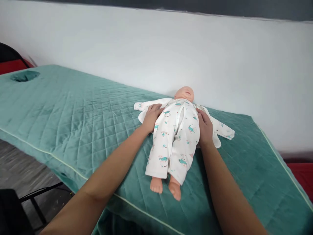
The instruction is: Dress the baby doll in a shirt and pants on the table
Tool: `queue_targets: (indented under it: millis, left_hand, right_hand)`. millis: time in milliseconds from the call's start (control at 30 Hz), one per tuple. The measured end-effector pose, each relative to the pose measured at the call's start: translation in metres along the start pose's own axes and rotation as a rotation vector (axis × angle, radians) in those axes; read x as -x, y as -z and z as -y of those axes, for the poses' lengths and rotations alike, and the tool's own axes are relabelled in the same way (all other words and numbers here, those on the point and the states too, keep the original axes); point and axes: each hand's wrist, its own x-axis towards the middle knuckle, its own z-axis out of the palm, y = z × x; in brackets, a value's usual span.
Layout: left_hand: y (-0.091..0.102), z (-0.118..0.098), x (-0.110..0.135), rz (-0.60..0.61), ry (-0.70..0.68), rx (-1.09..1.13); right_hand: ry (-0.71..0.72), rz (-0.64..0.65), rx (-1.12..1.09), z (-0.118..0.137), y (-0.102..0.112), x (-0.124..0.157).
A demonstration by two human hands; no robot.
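A baby doll (185, 93) lies on its back on a green quilted bed (73, 114), head toward the wall and bare feet toward me. It wears a white printed romper (174, 143) that is open down the front. My left hand (151, 117) lies flat with fingers stretched on the doll's side, near the spread sleeve. My right hand (204, 127) rests against the doll's other side, fingers laid along the romper's edge. Neither hand visibly grips the cloth.
The bed runs left to a round face hole (24, 76) and stands against a white wall (220, 58). Red padding (303, 176) shows at the right, and dark stand legs (34, 199) on grey floor at the lower left.
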Motion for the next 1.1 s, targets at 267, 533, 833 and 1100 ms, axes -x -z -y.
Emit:
queue_targets:
  millis: [267,533,833,1100]
  left_hand:
    - [0.045,-0.049,0.134,-0.111,0.182,0.197]
    - [0.073,-0.093,0.222,0.113,0.204,0.332]
    - [0.062,-0.107,0.219,-0.042,0.335,0.384]
    - [0.076,-0.119,0.229,-0.075,0.266,0.384]
  right_hand:
    - [0.239,0.22,0.091,0.064,0.019,0.144]
    - [0.236,0.357,0.417,0.104,0.019,0.212]
    - [0.389,0.428,0.536,0.115,0.007,0.206]
    - [0.291,0.445,0.256,0.112,0.052,0.2]
